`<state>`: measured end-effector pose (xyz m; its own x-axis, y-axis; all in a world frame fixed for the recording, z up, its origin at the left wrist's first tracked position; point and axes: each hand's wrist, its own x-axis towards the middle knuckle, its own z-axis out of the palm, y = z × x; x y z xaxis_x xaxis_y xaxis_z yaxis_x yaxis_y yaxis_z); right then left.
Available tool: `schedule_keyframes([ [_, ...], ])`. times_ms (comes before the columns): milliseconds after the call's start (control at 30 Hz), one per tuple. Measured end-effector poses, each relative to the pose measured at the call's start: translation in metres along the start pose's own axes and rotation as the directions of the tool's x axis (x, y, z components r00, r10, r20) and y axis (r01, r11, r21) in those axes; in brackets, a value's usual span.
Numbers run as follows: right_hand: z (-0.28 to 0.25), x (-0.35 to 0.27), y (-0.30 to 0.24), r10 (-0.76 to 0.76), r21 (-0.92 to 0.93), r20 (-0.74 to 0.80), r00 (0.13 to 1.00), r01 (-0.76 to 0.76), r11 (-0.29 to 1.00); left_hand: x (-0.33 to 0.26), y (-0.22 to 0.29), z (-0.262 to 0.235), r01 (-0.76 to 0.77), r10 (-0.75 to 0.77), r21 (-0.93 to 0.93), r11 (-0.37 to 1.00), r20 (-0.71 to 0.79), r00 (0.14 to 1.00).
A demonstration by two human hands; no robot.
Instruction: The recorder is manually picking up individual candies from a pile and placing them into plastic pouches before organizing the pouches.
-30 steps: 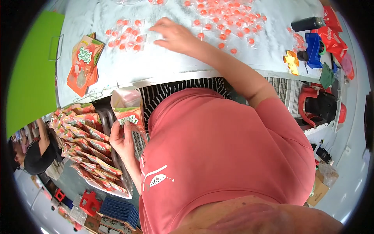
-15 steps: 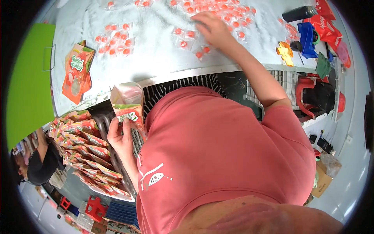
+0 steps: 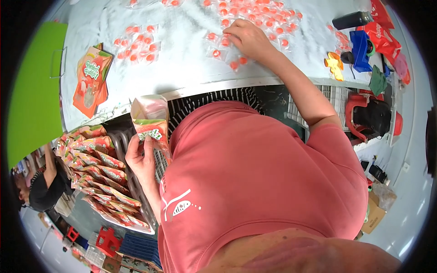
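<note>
My left hand holds an open orange-and-green pouch upright, just below the table's near edge. My right hand reaches far out over the white table. It lies palm down among small clear-wrapped orange candies, fingers curled over a few of them. More of these candies lie scattered to the left. A few loose ones sit just by my wrist.
A stack of flat pouches lies at the table's left, beside a green board. Filled pouches fill a tray below my left hand. A blue tape dispenser, black bottle and red bags sit far right. Another person stands lower left.
My right hand has slid to the right across the table, from the middle candies to the right-hand cluster. My left hand has kept the pouch in about the same place.
</note>
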<state>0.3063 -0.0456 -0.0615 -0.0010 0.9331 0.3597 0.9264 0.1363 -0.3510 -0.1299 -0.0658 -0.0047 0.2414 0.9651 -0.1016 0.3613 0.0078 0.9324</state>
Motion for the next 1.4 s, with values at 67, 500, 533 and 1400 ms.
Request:
schedule_keyframes([
  [67,-0.004,-0.001,-0.005,0.024,0.075,-0.014,1.0,-0.023,0.997,-0.001,0.0,0.0,0.009,-0.009,-0.002,1.0,-0.004,1.0],
  [500,-0.007,-0.007,-0.004,0.009,0.039,-0.095,0.995,-0.005,0.999,0.009,0.005,0.006,0.007,-0.008,0.014,1.0,0.03,1.0],
  [533,-0.001,-0.002,-0.003,0.012,0.041,-0.096,0.995,-0.008,0.999,0.008,0.004,0.006,0.007,-0.007,0.018,1.0,0.032,0.999],
  [1400,-0.012,-0.043,-0.04,-0.056,0.056,0.009,0.998,0.055,0.997,0.004,0.001,0.004,0.024,-0.024,-0.034,0.999,0.009,1.0],
])
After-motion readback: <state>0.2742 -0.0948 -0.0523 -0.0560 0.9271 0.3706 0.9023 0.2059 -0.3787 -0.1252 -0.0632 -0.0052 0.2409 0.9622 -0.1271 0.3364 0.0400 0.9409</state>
